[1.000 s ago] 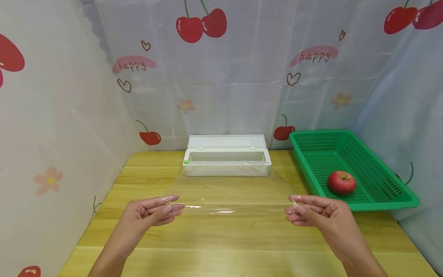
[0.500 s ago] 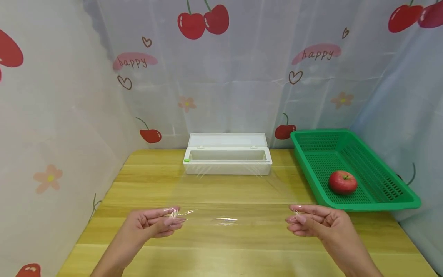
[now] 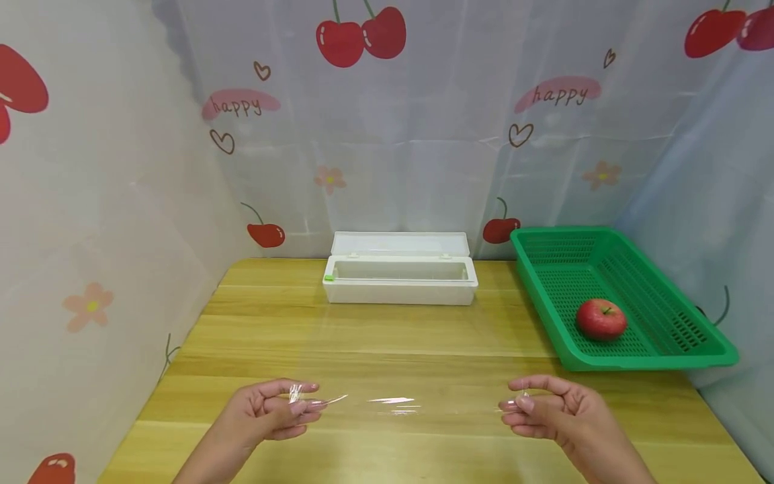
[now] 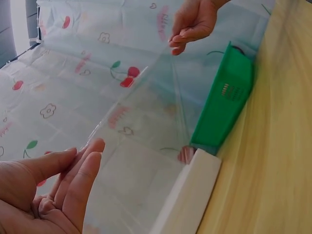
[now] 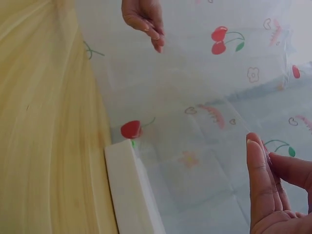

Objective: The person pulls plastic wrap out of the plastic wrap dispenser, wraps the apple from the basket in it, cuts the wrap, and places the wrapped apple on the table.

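1. Drawn nearer the wearer since the earlier head frames: left hand (image 3: 275, 410), right hand (image 3: 553, 411) and the held edge of the clear film (image 3: 393, 401), with a longer span out from the white box (image 3: 400, 294).
2. At back and sides: pale cloth (image 3: 423, 161), printed with cherries, hearts, flowers and the word "happy".
3. Beneath: wood-grained worktop (image 3: 242, 312).
4. At the right of the worktop, apart from the box: green basket (image 3: 641, 364) with slotted walls.
5. Stretched between both hands above the worktop: clear film, glinting along its near edge, reaching back to the box in the left wrist view.
6. At the worktop's rear, before the cloth: white box, with hinged lid (image 3: 400, 243) raised behind the open trough.
7. Left hand: thumb and fingers pinching one film corner, with creases beside the extended index finger.
8. Right hand: thumb and fingers pinching the opposite corner, index finger held apart.
9. Inside the basket, toward its near left corner: red apple (image 3: 601, 320), stem upward.
10. On the box's left front corner: bright green tab (image 3: 329, 277).
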{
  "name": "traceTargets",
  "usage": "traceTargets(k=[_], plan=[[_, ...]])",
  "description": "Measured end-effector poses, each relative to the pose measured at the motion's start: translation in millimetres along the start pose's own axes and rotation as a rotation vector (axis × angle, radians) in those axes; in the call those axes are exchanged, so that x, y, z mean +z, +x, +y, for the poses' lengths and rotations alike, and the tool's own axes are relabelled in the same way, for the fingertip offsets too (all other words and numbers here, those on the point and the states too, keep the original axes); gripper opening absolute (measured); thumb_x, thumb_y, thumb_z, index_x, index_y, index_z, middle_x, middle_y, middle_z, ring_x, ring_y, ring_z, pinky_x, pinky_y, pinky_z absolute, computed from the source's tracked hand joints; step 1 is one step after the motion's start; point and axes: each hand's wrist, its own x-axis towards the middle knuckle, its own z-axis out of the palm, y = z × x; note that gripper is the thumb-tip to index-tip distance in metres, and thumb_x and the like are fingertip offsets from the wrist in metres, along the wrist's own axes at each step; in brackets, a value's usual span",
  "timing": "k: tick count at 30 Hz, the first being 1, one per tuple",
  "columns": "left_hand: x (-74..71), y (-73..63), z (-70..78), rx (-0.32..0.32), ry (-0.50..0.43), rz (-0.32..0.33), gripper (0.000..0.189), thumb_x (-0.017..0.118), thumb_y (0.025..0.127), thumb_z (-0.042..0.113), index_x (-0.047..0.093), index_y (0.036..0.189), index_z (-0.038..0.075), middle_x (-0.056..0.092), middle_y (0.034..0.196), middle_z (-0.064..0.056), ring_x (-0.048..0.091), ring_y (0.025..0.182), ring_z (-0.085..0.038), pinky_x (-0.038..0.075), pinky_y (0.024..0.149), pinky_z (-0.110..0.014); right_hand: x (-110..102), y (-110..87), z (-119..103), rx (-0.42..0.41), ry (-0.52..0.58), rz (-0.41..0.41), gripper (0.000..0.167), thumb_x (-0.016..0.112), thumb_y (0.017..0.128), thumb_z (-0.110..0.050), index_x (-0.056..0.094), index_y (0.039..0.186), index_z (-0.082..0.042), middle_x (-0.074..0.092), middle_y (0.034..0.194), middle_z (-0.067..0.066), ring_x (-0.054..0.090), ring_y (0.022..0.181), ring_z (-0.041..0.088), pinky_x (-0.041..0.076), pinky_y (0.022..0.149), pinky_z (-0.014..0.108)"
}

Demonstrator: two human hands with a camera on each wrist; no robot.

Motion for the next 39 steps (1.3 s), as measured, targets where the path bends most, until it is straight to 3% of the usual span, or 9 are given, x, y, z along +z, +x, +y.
traceTargets(k=[7,12,15,22,29,39], plan=[[-3.7,0.4,-9.1,-0.069,0.078,-0.073,0.033,0.060,0.103,0.015,0.063,0.131,-0.002,0.070,0.122,-0.017,0.068,0.115,-0.028,0.058,0.089,-0.034,-5.5,-0.3,9.9,0.015,0.035,-0.077,0.028,0.046,0.106,0.000,0.069,0.118,-0.012,0.074,0.113,0.015,0.073,0.103,0.028,0.055,0.092,0.043],[-4.1,1.3,-12.2,-0.089,0.118,-0.092,0.029,0.062,0.102,0.018,0.069,0.122,-0.003,0.071,0.117,-0.021,0.071,0.108,-0.029,0.060,0.086,-0.036,-7.8,-1.2,14.9,0.037,0.030,-0.068,0.025,0.048,0.105,0.000,0.069,0.116,-0.008,0.075,0.110,0.015,0.073,0.101,0.027,0.057,0.090,0.043],[-5.0,2.4,-14.9,-0.111,0.123,-0.093,0.028,0.063,0.102,0.019,0.071,0.115,-0.004,0.072,0.112,-0.024,0.071,0.105,-0.035,0.060,0.085,-0.038,-8.3,-0.9,18.2,0.061,0.027,-0.047,0.023,0.050,0.105,-0.001,0.069,0.115,-0.008,0.075,0.110,0.015,0.074,0.101,0.026,0.057,0.090,0.042],[-11.9,8.5,-25.3,-0.149,0.130,-0.108,0.030,0.065,0.101,0.021,0.072,0.109,-0.007,0.075,0.105,-0.021,0.070,0.103,-0.042,0.061,0.083,-0.040,-8.2,4.2,27.1,0.070,0.025,-0.057,0.020,0.049,0.106,-0.002,0.068,0.114,-0.006,0.076,0.108,0.014,0.074,0.099,0.025,0.058,0.089,0.041],[-18.2,16.4,-38.1,-0.136,0.154,-0.163,0.031,0.064,0.101,0.020,0.072,0.107,-0.009,0.075,0.100,-0.022,0.073,0.097,-0.039,0.062,0.079,-0.042,-10.2,10.6,38.9,0.112,-0.066,0.015,0.015,0.053,0.105,-0.007,0.066,0.110,-0.001,0.076,0.101,0.013,0.075,0.093,0.026,0.061,0.084,0.039],[-22.2,22.5,-55.0,-0.119,0.152,-0.234,0.025,0.067,0.099,0.016,0.074,0.101,-0.008,0.075,0.096,-0.022,0.075,0.091,-0.032,0.062,0.075,-0.042,-16.2,18.1,52.2,0.183,-0.147,0.069,0.020,0.059,0.102,-0.013,0.067,0.108,0.005,0.076,0.101,0.015,0.075,0.090,0.024,0.062,0.080,0.035]])
